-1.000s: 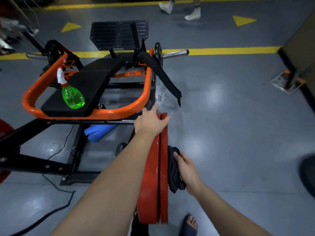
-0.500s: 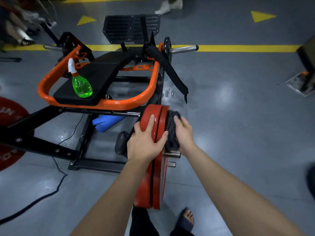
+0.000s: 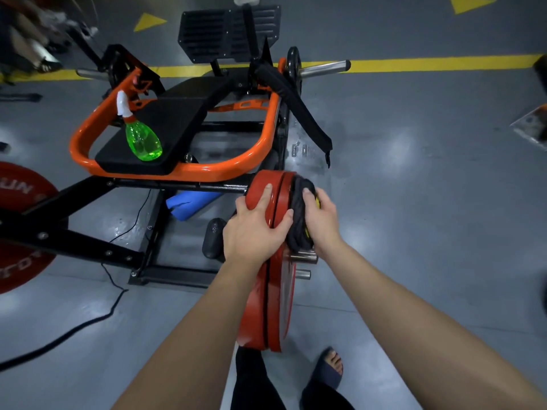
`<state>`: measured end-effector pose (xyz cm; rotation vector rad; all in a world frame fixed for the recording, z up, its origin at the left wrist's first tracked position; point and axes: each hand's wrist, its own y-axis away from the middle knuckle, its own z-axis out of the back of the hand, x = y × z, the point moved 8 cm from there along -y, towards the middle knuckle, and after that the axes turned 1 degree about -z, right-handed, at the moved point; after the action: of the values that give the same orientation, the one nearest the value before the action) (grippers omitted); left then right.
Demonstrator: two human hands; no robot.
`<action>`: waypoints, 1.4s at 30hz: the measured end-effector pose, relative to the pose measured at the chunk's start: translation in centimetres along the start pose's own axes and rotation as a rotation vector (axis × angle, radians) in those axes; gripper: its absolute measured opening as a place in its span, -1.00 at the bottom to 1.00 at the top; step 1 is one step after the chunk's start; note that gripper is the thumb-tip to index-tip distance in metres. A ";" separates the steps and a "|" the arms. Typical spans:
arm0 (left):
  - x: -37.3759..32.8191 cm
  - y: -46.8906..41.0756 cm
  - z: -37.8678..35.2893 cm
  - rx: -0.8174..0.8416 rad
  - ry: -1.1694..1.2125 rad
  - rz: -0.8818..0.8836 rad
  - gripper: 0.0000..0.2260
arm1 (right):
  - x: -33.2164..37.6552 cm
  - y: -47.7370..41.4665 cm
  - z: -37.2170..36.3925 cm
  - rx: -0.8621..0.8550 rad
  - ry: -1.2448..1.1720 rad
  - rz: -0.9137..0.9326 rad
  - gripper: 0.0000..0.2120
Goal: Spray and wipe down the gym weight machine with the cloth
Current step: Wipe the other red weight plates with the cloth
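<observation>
Cloth (image 3: 298, 224), dark and bunched, is held flat against the outer face of the red weight plates (image 3: 279, 306) by the right grip (image 3: 322, 218). Its fingers are curled over the top of the bundle, and a small patch of yellow is seen between the cloth and the palm.

The two plates are stood on edge side by side at the near right end of the weight machine (image 3: 74, 196). Their upper rim is clasped by the left grip (image 3: 256, 232): the fingers are draped over the inner plate and the thumb is laid across the rim, almost touching the cloth. Two short steel pegs (image 3: 302, 257) are seen jutting from the plate face just below the cloth.

A green spray bottle (image 3: 143, 140) with a white nozzle is left on the black seat pad (image 3: 177, 119), inside the orange tube rail (image 3: 189, 174) that bends around the pad. It is well apart from both grips.

A black strap (image 3: 299, 109) is hung from the far right of the rail. A blue foam roll (image 3: 189, 202) is lodged under the frame, and a black cable (image 3: 59, 335) is trailed over the grey floor (image 3: 414, 202). Another red plate (image 3: 17, 190) is cut off at the left edge. A sandalled foot (image 3: 328, 371) is seen beside the bottom of the plates.
</observation>
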<state>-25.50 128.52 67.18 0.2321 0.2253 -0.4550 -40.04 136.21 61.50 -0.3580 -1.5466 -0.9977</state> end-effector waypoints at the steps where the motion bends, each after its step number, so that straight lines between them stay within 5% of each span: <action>1: 0.0 -0.1 0.0 0.003 0.001 0.002 -0.35 | -1.2 1.1 -0.1 0.006 0.005 -0.012 -0.83; 5: -0.2 -1.1 -0.1 0.018 -0.023 0.009 -0.33 | -7.9 8.0 0.5 0.077 0.140 -0.041 -0.72; 8: -0.4 -2.8 -0.2 0.052 -0.034 0.009 -0.33 | -8.1 9.4 0.5 0.174 0.163 -0.091 -0.83; 14: -2.5 -6.1 1.1 0.006 0.041 -0.032 -0.36 | -4.8 5.7 0.6 0.142 0.159 -0.051 -0.83; 20: 0.8 1.1 -0.4 0.127 0.098 0.051 -0.12 | -7.1 5.5 0.4 0.121 0.055 -0.142 -0.79; 28: 1.4 2.1 -0.4 0.012 0.146 0.036 -0.23 | -7.1 0.2 -1.2 0.060 0.023 -0.134 -0.78; 35: -0.4 -3.3 0.1 0.170 0.035 -0.013 -0.26 | -10.5 11.9 0.1 0.145 0.203 -0.201 -0.71; 42: -1.5 -5.5 0.0 0.180 -0.002 0.013 -0.33 | -1.5 2.3 -0.6 0.041 -0.019 -0.025 -0.81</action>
<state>-29.38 124.31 66.67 0.4085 0.1813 -0.4634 -37.62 137.58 60.96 -0.3212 -1.5893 -0.9831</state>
